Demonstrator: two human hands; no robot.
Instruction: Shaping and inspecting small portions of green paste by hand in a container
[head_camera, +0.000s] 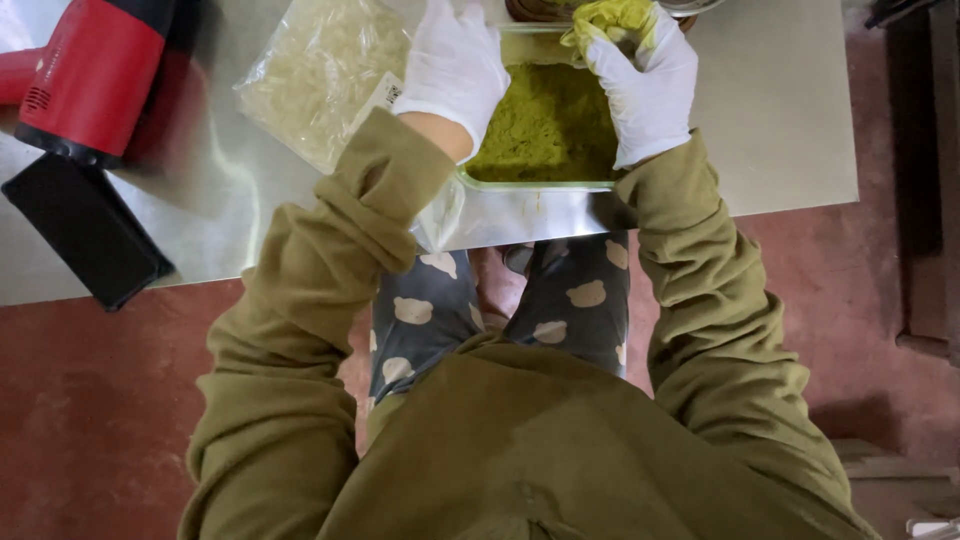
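A clear rectangular container (530, 185) full of olive-green powder (545, 125) sits on a shiny metal table (780, 110). My left hand (455, 65), in a white glove, rests over the container's left side; what it holds is hidden. My right hand (645, 85), also gloved in white with green-stained fingertips, is closed around a small lump of the green powder (612, 18) above the container's far right corner. Both olive-green sleeves reach in from below.
A clear plastic bag of pale shreds (320, 70) lies left of the container. A red tool (90, 75) and a flat black box (85, 230) sit at the table's left end. A dark bowl (535, 8) peeks in at the top. Red floor lies below.
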